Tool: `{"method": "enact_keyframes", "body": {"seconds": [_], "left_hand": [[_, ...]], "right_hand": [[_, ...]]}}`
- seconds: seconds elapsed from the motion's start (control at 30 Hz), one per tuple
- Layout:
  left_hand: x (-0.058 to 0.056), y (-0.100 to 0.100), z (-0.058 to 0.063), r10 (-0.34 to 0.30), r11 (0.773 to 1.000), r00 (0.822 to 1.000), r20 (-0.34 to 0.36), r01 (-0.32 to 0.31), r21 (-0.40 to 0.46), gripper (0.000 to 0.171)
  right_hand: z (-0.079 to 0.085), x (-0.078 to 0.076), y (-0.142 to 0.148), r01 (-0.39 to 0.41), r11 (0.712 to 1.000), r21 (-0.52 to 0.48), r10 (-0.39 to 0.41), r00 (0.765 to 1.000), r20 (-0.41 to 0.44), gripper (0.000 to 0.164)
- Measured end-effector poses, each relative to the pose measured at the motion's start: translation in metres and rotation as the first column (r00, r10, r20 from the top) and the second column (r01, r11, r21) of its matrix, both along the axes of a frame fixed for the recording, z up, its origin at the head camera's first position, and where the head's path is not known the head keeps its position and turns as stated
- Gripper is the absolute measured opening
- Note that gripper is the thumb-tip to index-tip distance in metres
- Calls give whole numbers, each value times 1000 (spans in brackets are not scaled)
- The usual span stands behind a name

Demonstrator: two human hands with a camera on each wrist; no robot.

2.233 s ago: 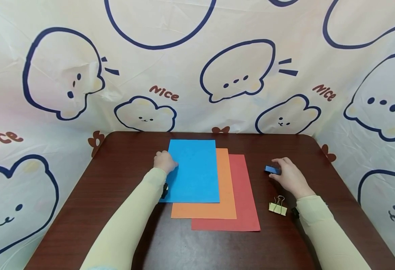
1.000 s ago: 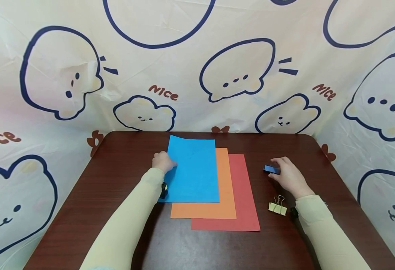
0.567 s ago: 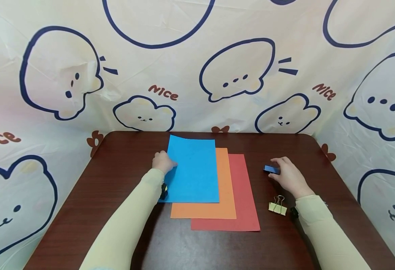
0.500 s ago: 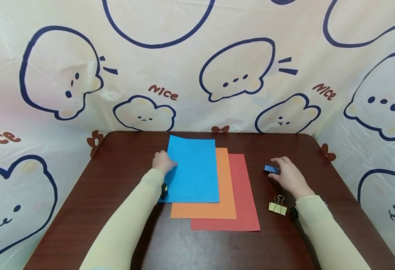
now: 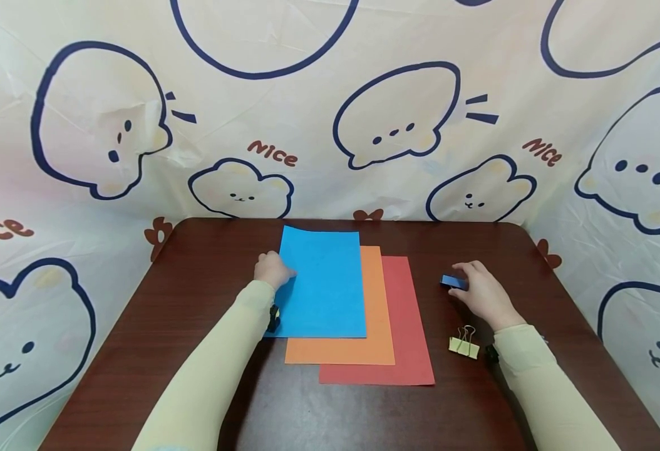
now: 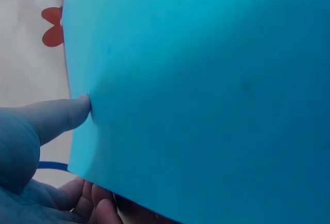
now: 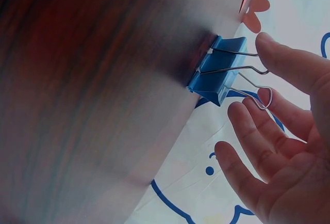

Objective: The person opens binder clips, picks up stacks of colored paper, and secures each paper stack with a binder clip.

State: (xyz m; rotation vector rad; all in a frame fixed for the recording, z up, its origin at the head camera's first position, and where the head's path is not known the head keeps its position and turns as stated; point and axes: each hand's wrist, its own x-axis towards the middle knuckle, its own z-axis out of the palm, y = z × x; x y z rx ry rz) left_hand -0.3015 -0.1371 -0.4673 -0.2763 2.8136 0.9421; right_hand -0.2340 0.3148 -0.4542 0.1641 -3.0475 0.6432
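Note:
In the head view, my left hand (image 5: 273, 270) is at the left edge of a blue sheet of paper (image 5: 324, 288). It pinches that edge, with the thumb (image 6: 77, 111) on top and the other fingers beneath, partly hidden by the paper. The sheet's far left corner bends upward. Under the blue sheet lie an orange sheet (image 5: 377, 300) and a red sheet (image 5: 411, 351), overlapping and stepped to the right. My right hand (image 5: 484, 295) holds a blue binder clip (image 7: 219, 69) by its wire handles, thumb on one side and a finger on the other.
A pale yellow binder clip (image 5: 464, 347) stands on the dark wooden table (image 5: 195, 300), just in front of my right hand. A white cloth (image 5: 307, 113) with cartoon bears hangs behind the table and at both sides.
The blue sheet's far left corner has risen, and my left hand has shifted slightly left with its edge. My right hand stays at the blue binder clip, almost unmoved.

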Motion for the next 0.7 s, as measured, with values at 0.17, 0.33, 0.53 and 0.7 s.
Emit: {"method": "enact_keyframes", "body": {"seconds": [0.17,0.33,0.53,0.7], "left_hand": [[0,0,-1,-1,1000,1000,0,1,3,58],[2,1,1,-8,1000,1000,-15,8,7,55],[4,3,3,-14,1000,1000,-23,14,7,53],[4,2,0,-14,1000,1000,-23,15,20,53]], "right_hand": [[0,0,0,-2,1000,-3,2,1000,-1,57],[0,-1,0,-4,1000,-8,4,1000,-2,57],[0,-2,0,-4,1000,-10,4,1000,1,57],[-1,-2,0,-5,1000,-8,5,1000,1,57]]}}
